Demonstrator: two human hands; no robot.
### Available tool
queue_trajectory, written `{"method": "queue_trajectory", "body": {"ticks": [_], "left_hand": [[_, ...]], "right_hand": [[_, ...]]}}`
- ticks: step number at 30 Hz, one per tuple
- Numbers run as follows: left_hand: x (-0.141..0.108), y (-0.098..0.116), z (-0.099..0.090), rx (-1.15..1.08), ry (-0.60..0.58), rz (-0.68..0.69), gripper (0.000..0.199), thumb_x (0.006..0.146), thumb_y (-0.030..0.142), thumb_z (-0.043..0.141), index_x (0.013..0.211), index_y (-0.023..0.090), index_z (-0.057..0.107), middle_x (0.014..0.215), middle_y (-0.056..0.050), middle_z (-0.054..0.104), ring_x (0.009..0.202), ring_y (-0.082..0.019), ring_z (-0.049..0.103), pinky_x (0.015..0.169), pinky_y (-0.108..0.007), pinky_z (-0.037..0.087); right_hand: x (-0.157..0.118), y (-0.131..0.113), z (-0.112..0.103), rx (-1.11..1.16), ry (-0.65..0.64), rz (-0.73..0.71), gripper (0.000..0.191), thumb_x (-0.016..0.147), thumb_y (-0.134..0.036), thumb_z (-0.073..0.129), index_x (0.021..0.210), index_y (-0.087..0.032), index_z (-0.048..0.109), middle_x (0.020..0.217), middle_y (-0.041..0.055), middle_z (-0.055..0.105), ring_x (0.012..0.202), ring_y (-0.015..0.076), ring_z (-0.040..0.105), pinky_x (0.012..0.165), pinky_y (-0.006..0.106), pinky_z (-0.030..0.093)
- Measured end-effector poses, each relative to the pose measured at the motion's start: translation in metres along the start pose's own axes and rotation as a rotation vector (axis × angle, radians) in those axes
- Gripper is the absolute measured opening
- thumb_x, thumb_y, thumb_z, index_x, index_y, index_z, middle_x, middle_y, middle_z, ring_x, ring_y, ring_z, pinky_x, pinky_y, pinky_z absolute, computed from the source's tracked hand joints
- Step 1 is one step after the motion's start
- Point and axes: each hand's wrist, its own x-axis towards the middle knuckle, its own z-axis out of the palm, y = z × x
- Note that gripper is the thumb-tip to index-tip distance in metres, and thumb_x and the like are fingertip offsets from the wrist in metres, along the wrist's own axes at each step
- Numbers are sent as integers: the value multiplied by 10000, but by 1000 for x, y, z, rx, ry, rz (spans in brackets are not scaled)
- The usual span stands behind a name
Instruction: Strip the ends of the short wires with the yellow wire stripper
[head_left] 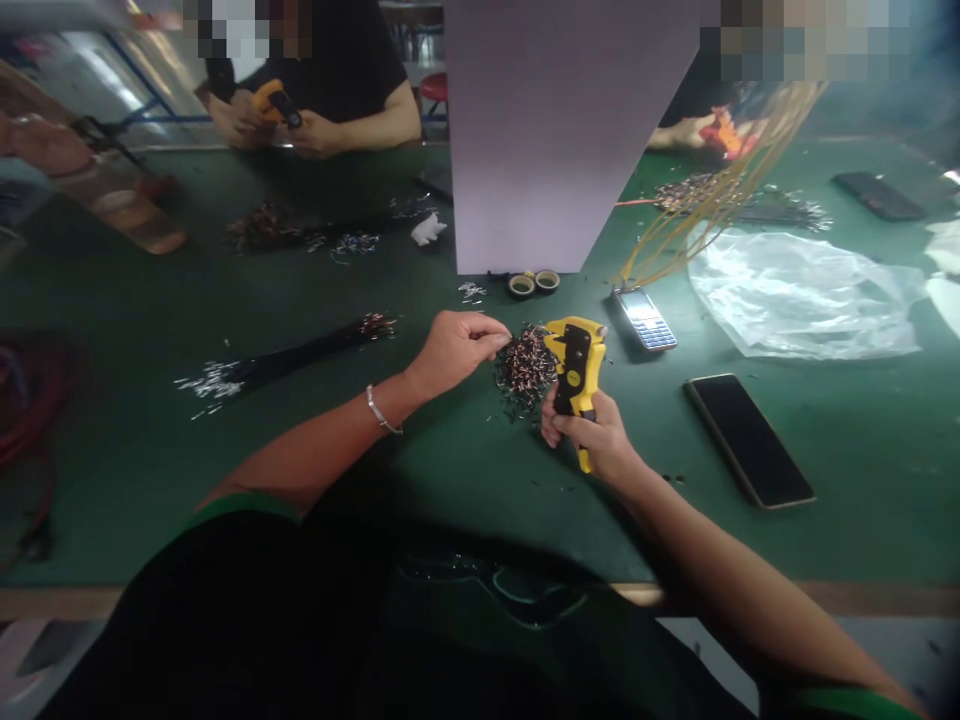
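Two hands: right (pixel 596 437) grips yellow wire stripper (pixel 576 380), label unreadable; left (pixel 456 352) pinched beside copper-tipped wires (pixel 525 368).

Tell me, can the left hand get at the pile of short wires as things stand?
Probably yes: the left hand sits right beside the wire pile with nothing between them. The yellow wire stripper, held in the right hand, stands on the pile's far side.

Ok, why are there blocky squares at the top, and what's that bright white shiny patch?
In the head view, blocky squares hide patches along the top edge, over a co-worker; the bright shine is glare on a crumpled clear plastic bag.
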Motion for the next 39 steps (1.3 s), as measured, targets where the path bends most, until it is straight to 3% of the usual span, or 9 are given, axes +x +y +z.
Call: {"method": "queue_trajectory", "body": {"ticks": [4,7,12,17,22,27,35,39], "left_hand": [[-6,8,0,226,78,171,189,859,221,583,766,202,747,670,-15,673,633,-123,569,642,-275,437],[-10,11,2,277,115,224,195,879,218,574,796,204,749,688,-21,677,646,-132,571,649,-282,437],[-12,13,4,151,140,148,160,870,225,601,834,196,754,702,-17,697,643,-121,593,655,-266,467],[-9,14,4,-27,155,-68,126,839,253,643,826,190,752,626,4,682,467,-76,498,493,-233,426],[-12,16,6,8,157,21,124,849,248,643,856,198,756,736,-21,730,620,-107,621,609,-248,501],[-18,18,11,-37,72,-16,118,817,209,651,861,198,760,816,-34,764,741,-138,675,706,-275,542],[-17,18,14,-317,-263,-198,178,833,154,572,892,145,739,703,-37,732,565,-87,615,583,-229,537],[-18,17,14,-476,-306,-315,69,778,193,683,764,140,724,679,-65,739,529,-98,627,549,-246,554]], "right_hand": [[-1,-3,-1,-55,-18,-5,270,657,-165,704,893,-179,571,711,-27,567,537,117,526,519,294,442],[-2,-6,0,-47,-94,19,310,666,-196,730,937,-174,581,766,2,594,621,150,572,597,329,476],[-3,-6,0,8,-182,24,366,667,-229,747,995,-171,594,812,21,614,679,176,607,672,367,495],[-2,-4,1,87,-191,40,385,651,-229,751,1005,-166,614,815,33,643,685,195,619,684,384,511],[-4,-11,5,177,-280,108,379,648,-210,730,1012,-163,633,814,43,666,699,208,637,694,393,524],[-5,-15,7,194,-298,120,355,651,-218,733,990,-164,642,796,41,670,696,209,631,695,397,526],[-4,-12,2,181,-301,132,388,655,-198,736,1024,-150,628,821,50,678,704,207,639,703,386,517],[-3,-18,3,159,-269,102,373,651,-225,730,1002,-156,626,806,53,676,697,220,633,713,412,520]]}}
